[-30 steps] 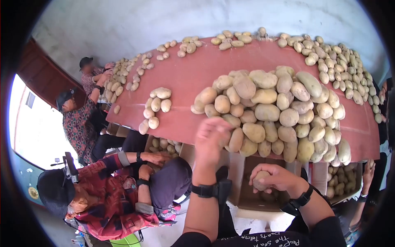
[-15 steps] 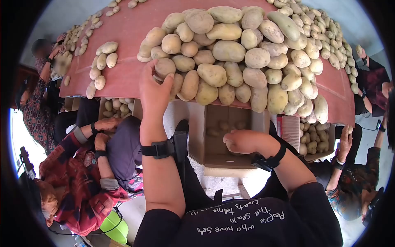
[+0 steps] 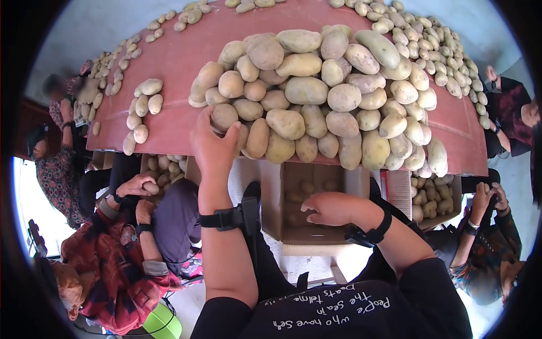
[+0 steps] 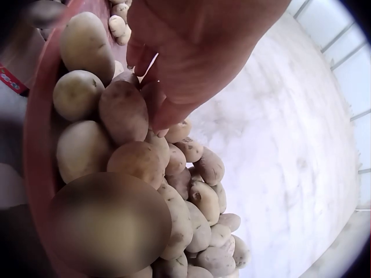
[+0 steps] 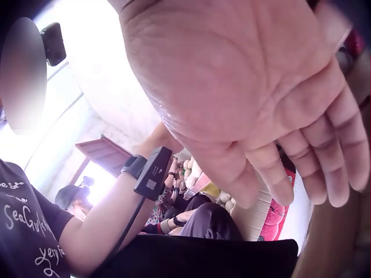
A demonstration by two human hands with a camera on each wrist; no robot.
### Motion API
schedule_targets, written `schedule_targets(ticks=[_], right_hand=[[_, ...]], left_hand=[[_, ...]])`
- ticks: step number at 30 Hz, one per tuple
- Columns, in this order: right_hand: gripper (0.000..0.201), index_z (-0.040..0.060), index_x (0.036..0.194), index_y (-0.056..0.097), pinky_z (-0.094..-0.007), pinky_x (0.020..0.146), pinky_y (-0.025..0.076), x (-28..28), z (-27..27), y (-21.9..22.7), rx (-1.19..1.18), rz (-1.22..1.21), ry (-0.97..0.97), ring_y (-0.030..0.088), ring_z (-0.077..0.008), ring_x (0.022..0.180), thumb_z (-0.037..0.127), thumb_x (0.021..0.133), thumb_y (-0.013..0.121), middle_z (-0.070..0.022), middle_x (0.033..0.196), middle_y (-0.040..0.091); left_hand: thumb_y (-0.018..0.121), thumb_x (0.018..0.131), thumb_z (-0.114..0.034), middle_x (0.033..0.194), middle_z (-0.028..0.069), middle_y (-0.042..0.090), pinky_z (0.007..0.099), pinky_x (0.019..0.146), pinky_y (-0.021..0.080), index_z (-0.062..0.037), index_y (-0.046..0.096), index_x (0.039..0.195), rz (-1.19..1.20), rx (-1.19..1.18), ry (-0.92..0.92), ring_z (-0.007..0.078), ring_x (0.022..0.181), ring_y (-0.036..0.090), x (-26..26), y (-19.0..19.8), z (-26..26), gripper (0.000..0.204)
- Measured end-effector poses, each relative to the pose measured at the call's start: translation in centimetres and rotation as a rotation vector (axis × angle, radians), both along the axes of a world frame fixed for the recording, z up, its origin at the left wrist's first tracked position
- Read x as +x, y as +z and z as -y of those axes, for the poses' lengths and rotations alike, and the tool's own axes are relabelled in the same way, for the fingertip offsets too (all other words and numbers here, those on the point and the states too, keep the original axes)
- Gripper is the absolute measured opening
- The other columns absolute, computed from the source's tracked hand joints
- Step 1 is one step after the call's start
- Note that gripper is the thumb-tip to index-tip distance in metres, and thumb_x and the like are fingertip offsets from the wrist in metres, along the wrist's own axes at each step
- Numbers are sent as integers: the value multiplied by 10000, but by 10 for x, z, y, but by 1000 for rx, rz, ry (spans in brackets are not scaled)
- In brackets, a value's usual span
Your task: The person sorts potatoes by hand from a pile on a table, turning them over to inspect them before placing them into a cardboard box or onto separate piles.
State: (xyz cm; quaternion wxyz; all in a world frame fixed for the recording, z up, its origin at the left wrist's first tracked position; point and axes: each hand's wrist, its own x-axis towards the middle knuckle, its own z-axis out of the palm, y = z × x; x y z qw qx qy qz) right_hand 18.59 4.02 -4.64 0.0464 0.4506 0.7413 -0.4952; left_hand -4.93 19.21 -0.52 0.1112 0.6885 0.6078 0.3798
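A large heap of potatoes (image 3: 306,91) covers the front of the red table (image 3: 179,113) in the head view. At the heap's near left corner, my left hand (image 3: 210,148) has its fingers and thumb curved around a round potato (image 3: 224,117), which still sits among the others. The left wrist view shows the left hand (image 4: 191,63) above the potatoes. My right hand (image 3: 337,209) is over the cardboard box (image 3: 273,200) below the table edge; several potatoes (image 3: 307,186) lie inside. In the right wrist view its palm faces the camera, fingers extended, holding nothing.
Smaller potato groups lie on the table at left (image 3: 141,108) and along the far edge. Other people sit on both sides; a person in a red patterned shirt (image 3: 107,271) is close at left. Boxes of potatoes (image 3: 432,198) flank mine. A green basin (image 3: 162,323) stands lower left.
The right hand held a potato over the box one second ago and now holds none. The left hand has gone from moving at the heap's edge to gripping a potato. The head view has tilted down.
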Motion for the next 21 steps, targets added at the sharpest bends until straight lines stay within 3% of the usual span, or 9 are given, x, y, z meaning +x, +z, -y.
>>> schedule_targets(ticks=[3, 6, 7, 8, 10, 13, 16, 17, 21], right_hand=[[362, 17, 1166, 591, -415, 888, 469, 0, -1, 6, -11, -7, -10, 596, -350, 1021, 256, 894, 574, -189, 1102, 608], [369, 14, 1169, 594, -412, 876, 477, 3, 0, 9, 13, -67, -9, 606, -349, 1005, 257, 891, 578, -186, 1095, 617], [374, 12, 1167, 599, -413, 875, 478, 4, -2, 14, 22, -89, 3, 608, -350, 1003, 260, 887, 581, -184, 1093, 623], [378, 11, 1165, 603, -414, 874, 480, 3, -4, 19, 26, -112, 15, 610, -351, 1001, 263, 884, 584, -181, 1091, 629], [377, 16, 1192, 586, -395, 868, 488, 2, -7, 27, -11, -164, 11, 623, -327, 997, 258, 904, 573, -187, 1111, 622], [349, 10, 1168, 594, -366, 857, 491, 4, -13, 41, -17, -313, -56, 631, -285, 979, 251, 917, 567, -159, 1066, 636], [356, 9, 1176, 582, -347, 851, 500, 6, -15, 46, -132, -518, -194, 630, -243, 981, 279, 949, 538, -124, 1053, 637], [366, 10, 1190, 573, -343, 850, 505, 7, -17, 47, -188, -588, -247, 629, -230, 986, 294, 964, 524, -115, 1060, 633], [563, 28, 1345, 426, -392, 827, 549, 12, -19, 40, -582, -1038, -510, 607, -268, 1058, 470, 997, 404, -159, 1226, 558]], left_hand=[[744, 760, -115, 1062, 178, 652, 357, 892, 477, 47, 545, 1221, 55, 2, -9, 246, 1010, 621, -2, -5, -3, 527], [744, 763, -186, 1012, 177, 648, 366, 834, 483, 12, 576, 1188, 409, -53, -45, 268, 901, 613, -2, 2, -4, 497], [705, 809, -162, 967, 131, 656, 304, 751, 487, 31, 583, 1163, 552, -58, -29, 190, 811, 612, -1, 3, -5, 421], [626, 889, -226, 1011, 110, 648, 274, 744, 473, 11, 599, 1147, 730, -119, -84, 153, 863, 603, -1, 9, -3, 351], [533, 944, -351, 1037, 101, 638, 274, 755, 462, 13, 580, 1163, 994, -208, -132, 143, 892, 593, -1, 24, 4, 427], [332, 1000, -477, 1089, 102, 634, 299, 761, 464, 16, 523, 1243, 1249, -275, -455, 183, 950, 610, -3, 20, 5, 582], [358, 989, -511, 1090, 102, 631, 319, 821, 470, 11, 500, 1266, 1218, -306, -618, 192, 975, 609, 3, 19, 13, 607], [588, 872, -553, 1151, 105, 601, 316, 893, 464, 40, 475, 1289, 1240, -344, -676, 204, 1056, 597, 11, 28, 21, 734], [770, 734, -362, 1134, 96, 610, 332, 891, 473, -27, 558, 1240, 849, -467, -959, 203, 1046, 582, 30, 50, 33, 643]])
